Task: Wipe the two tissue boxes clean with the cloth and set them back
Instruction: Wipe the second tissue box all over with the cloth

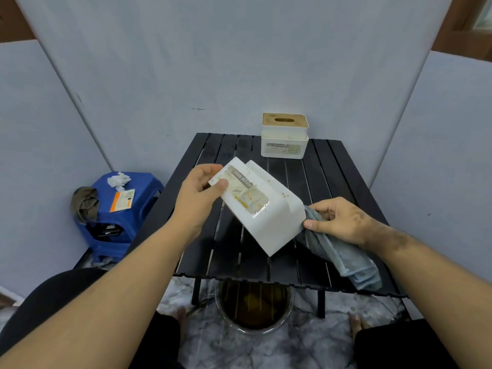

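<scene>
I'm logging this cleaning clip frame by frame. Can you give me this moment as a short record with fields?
held box: white tissue box, tilted above the table, stains on its label
left hand: grips the box's end
right hand: holds the blue-grey cloth at the box's other end
second box: upright at the far edge of the black slatted table, wooden lid on

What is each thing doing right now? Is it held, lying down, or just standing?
Near box: tilted, stained, held by left hand.
Cloth: folded, pressed to the box end, held by right hand.
Far box: upright on the table, lid on.
Stool: standing, stuff on top.
</scene>
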A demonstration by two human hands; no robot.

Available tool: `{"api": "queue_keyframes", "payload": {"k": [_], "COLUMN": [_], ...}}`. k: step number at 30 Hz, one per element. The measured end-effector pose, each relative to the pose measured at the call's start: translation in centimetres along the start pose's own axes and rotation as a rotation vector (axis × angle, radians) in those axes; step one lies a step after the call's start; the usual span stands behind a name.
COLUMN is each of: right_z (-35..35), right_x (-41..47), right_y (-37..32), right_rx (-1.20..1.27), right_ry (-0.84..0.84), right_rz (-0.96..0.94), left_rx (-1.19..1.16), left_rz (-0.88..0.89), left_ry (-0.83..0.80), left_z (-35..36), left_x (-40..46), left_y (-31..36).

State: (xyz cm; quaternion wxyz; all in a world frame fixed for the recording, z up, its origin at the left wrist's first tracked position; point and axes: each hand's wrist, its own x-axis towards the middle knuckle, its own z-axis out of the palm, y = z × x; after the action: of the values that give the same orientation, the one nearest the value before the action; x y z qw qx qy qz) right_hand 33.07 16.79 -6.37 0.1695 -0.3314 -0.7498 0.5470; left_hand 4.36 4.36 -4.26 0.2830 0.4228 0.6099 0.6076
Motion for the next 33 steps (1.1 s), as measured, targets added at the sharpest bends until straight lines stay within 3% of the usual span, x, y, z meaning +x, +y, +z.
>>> {"api": "queue_keyframes", "payload": {"k": [12,19,23,29,33], "right_z": [-0.4,-2.6,-2.2,-1.6,-2.1], "right_x": [-0.2,-0.9,-0.8,-0.4,0.1], "right_y": [-3.3,-6.4,-7.4,-7.1,-6.2], "right_rx": [-0.323,-0.418,-0.500,-0.155,0.006], "right_ry": [-0.045,0.104,0.128,0.110,0.222], "right_rz": [0.008,-0.083,-0.251,-0.220,-0.177], "left_rx": [0.079,0.129,0.140,0.408,0.629], "left_rz": [-0.026,-0.026,-0.033,0.078,0.296], "left_ry": [-0.223,-0.309,-0.267,-0.169,-0.377], "left_z": [1.2,2.5,2.3,1.2,0.4], "left_x": [4.9,7.1,7.0,3.9,0.9], "left_y": [1.0,1.3,1.6,3.6,5.0]}}
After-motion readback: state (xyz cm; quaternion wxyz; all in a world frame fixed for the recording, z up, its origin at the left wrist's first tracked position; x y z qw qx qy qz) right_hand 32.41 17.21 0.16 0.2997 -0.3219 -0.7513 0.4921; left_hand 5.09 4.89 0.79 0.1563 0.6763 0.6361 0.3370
